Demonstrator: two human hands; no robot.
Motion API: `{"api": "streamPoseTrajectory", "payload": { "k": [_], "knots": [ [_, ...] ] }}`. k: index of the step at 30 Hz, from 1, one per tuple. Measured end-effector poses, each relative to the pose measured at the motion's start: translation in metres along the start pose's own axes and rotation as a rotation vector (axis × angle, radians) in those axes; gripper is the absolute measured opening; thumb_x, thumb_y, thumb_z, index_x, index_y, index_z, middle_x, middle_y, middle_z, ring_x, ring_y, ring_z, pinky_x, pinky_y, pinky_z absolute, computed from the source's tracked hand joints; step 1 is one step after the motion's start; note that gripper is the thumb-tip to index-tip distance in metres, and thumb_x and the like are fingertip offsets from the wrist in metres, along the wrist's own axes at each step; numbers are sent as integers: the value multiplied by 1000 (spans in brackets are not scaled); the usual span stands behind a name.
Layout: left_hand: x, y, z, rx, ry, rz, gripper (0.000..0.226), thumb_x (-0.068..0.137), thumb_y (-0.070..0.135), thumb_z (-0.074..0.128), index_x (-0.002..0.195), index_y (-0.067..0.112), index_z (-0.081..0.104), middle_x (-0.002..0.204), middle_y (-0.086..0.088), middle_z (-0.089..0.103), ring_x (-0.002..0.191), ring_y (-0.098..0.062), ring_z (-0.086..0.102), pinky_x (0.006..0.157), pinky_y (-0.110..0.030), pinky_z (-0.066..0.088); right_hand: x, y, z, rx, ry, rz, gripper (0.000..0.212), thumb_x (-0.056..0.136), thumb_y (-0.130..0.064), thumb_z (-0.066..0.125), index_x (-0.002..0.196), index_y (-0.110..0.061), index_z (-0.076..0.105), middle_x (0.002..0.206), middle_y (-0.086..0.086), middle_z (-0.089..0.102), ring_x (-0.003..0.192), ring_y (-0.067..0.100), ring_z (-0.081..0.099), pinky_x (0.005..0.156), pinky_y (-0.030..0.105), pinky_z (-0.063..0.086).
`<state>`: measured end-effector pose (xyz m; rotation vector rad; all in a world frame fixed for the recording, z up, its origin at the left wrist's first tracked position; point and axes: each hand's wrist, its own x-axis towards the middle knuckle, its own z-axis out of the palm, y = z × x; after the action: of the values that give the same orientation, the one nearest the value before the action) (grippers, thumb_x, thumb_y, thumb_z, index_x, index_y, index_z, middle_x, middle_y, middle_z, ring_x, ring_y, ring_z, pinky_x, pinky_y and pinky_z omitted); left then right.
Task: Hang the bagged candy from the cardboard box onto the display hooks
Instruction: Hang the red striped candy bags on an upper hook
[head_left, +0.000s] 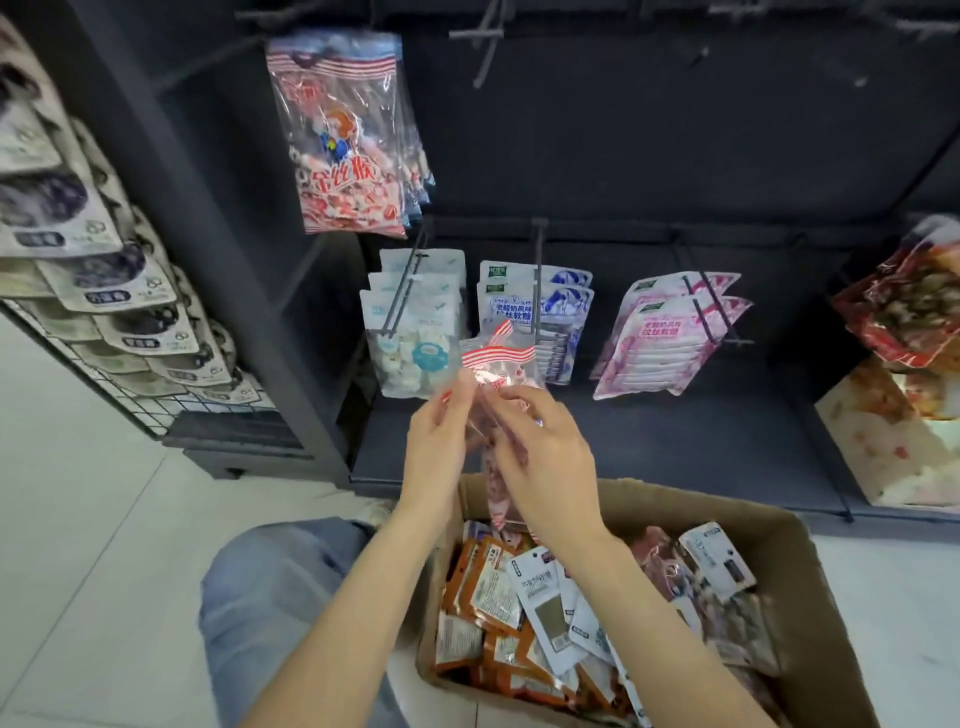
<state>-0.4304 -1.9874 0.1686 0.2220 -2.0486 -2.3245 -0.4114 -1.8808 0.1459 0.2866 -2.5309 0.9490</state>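
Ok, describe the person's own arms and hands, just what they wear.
Both forearms are bare, no sleeves in view. The left hand and right hand wear no gloves, rings or watch that I can see. The fingernails look painted, red on the left hand. Light blue jeans cover the knee below.

hands: 2 (434, 441) (545, 462) | held candy bag (498, 364): 1 | cardboard box (810, 597): 1 | stocked lower hooks at 12 o'clock: 3 (402, 296)

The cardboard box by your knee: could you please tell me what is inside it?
The cardboard box holds a loose heap of bagged snacks: orange packets, white packets and clear pinkish bags. The lower layers and the box bottom are covered, so the depth is unknown.
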Motion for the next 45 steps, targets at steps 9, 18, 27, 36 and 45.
{"api": "streamPoseTrajectory", "payload": {
  "k": [9, 18, 27, 36, 45],
  "knots": [
    [22, 24, -33, 222, 130, 176, 8, 89, 25, 62, 92, 24, 69, 80, 16, 72, 79, 1, 68, 67, -12, 52, 41, 18, -18, 379, 22, 290, 45, 87, -37, 65, 125, -23, 47, 125, -4, 51, 117, 12, 48, 98, 32, 44],
    [72, 65, -62, 593, 190, 430, 20, 94, 37, 53, 102, 26, 67, 87, 20, 68, 81, 8, 62, 68, -8, 45, 128, -28, -15, 655, 87, 237, 10, 96, -28, 52, 86, -29, 53, 84, -6, 65, 75, 7, 64, 65, 25, 52],
    [137, 114, -102, 545, 324, 411, 30, 96, 41, 47, 81, 24, 67, 75, -7, 68, 73, -19, 64, 76, -38, 48, 230, -87, 15, 829, 50, 281, 14, 96, -23, 55, 87, -12, 60, 76, 1, 68, 66, 12, 63, 67, 30, 54],
    [182, 154, -114, 541, 496, 537, 52, 95, 50, 47, 70, 7, 64, 57, 0, 57, 59, -15, 55, 64, -32, 40, 291, -122, 28, 757, 126, 174, 17, 91, -32, 63, 79, -22, 58, 70, -3, 67, 59, 2, 62, 64, 24, 54],
    [201, 165, -118, 471, 484, 446, 42, 96, 44, 48, 63, 21, 60, 63, 7, 62, 63, -11, 60, 62, -26, 43, 317, -131, 39, 728, 104, 295, 21, 87, -34, 63, 89, -16, 51, 92, 13, 69, 73, 21, 64, 79, 48, 56]
  ]
}}
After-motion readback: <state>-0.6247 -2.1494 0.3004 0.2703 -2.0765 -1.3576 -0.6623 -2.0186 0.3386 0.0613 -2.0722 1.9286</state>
